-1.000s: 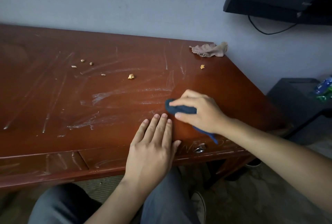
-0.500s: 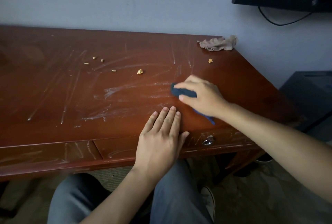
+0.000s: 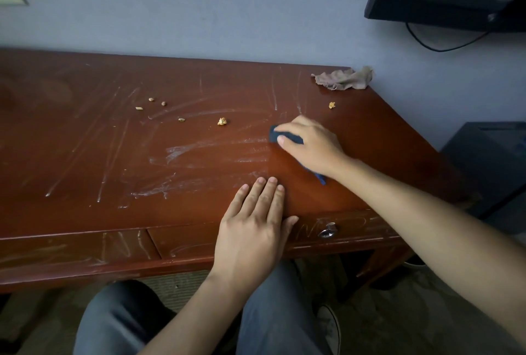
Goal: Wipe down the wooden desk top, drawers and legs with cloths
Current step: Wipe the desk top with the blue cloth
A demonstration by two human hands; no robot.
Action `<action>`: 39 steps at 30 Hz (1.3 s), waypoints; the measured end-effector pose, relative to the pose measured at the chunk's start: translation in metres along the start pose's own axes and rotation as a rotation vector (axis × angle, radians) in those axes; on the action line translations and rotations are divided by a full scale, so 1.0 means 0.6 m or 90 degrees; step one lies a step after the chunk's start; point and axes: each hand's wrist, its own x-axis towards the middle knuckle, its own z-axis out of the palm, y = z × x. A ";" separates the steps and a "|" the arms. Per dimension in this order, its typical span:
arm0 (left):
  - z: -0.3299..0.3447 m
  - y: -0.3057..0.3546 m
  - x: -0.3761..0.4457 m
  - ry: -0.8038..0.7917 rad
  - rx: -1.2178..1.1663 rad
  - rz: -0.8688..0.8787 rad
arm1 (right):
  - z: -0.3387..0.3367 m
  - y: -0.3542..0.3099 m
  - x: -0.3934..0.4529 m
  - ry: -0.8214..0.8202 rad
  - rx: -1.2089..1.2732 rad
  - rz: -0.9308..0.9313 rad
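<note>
Head view puts me mid-wipe on the desk top [image 3: 85, 132]: my right hand [image 3: 308, 145] pinches the blue cloth [image 3: 280, 135] at two o'clock, my left hand [image 3: 253, 226] rests flat, fingers together. Next, I judge, sweep toward ten o'clock through the white streaks [image 3: 205, 152] and crumbs [image 3: 222, 121].

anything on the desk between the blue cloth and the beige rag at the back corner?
Head view: one crumb on the desk top between blue cloth and beige rag; otherwise streaked wood.

Blue cloth [image 3: 287, 137] mostly under r. hand [image 3: 311, 146]
</note>
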 end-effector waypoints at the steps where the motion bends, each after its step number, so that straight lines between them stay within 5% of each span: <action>1: 0.001 0.000 -0.001 0.004 0.001 0.000 | -0.004 -0.008 -0.023 -0.006 0.044 -0.043; 4: 0.003 0.001 0.000 0.022 0.012 0.002 | -0.021 -0.009 -0.085 -0.064 0.141 -0.146; 8: 0.004 0.003 0.000 0.022 0.012 -0.003 | -0.020 0.011 -0.074 -0.056 0.072 -0.171; 15: 0.003 0.002 0.001 0.021 0.012 0.002 | -0.004 0.058 0.045 0.010 0.015 0.036; 23: 0.009 0.005 -0.001 0.033 0.009 -0.008 | -0.020 -0.006 -0.079 -0.081 0.156 -0.176; 31: 0.006 0.005 0.001 0.029 0.013 -0.008 | 0.017 0.035 0.082 0.044 0.086 0.042; 39: 0.003 0.008 0.001 0.014 0.007 -0.016 | -0.018 -0.027 -0.076 -0.095 0.191 -0.136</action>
